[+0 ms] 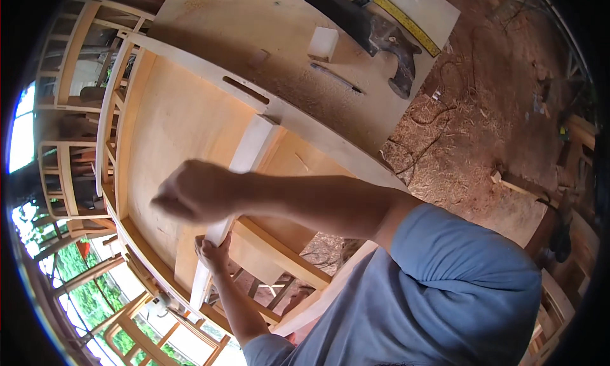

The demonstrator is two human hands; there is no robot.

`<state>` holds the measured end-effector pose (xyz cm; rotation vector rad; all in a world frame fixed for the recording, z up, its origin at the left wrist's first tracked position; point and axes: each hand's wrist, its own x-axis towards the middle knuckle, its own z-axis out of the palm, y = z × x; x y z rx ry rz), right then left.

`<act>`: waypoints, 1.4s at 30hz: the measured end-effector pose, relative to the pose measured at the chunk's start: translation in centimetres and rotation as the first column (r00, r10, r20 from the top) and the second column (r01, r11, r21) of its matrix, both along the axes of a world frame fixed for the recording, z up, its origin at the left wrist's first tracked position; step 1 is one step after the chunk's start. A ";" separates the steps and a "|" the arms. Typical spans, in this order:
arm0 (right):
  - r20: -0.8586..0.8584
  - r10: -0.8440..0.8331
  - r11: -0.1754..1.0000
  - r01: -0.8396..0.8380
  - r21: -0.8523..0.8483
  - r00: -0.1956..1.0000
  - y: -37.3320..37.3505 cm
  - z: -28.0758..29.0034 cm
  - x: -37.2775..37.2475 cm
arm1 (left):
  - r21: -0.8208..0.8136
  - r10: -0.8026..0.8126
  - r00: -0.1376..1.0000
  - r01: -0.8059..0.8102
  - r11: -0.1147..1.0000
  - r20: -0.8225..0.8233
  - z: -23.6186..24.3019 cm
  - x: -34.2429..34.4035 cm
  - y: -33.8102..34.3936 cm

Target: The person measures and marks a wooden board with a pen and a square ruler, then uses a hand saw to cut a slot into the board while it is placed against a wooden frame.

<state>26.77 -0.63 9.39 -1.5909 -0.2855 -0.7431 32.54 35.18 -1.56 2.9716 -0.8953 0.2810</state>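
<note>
My left hand (213,253) is closed round a pale wooden strip (202,274), its thumb along the edge. The strip runs up across a large wooden frame toward the slotted rail (305,121) at its far side; my right forearm hides its middle part. Over the frame's inner panel (190,105), my right hand (194,191) is curled into a fist, somewhat blurred, with no tool showing in it. Close by lies a crossbar (279,253) of the frame, to the right of my left hand. Whether my right fist touches the strip I cannot tell.
Beyond the rail, a board (235,23) bears a handsaw (394,48), a yellow-and-black square (406,23), a small wood block (323,43) and a pen (337,77). Shavings (470,118) and a cable cover the ground at right. Further wooden frames (70,150) stand at left.
</note>
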 end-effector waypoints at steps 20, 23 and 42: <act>-0.323 -0.071 0.997 0.072 -0.009 0.944 -1.7 -9.8 1.4 | -0.065 0.082 0.978 -0.097 0.993 -0.193 1.1 -0.9 -1.1; -0.380 -0.040 0.997 0.012 -0.074 0.924 -1.2 -9.8 0.9 | -0.056 0.098 0.979 -0.109 0.992 -0.179 1.1 -0.9 -1.0; -0.537 -0.709 0.659 0.160 -0.735 0.457 -4.9 -12.9 -24.3 | -0.362 -0.077 0.627 -0.342 0.867 -0.775 0.8 3.0 -0.3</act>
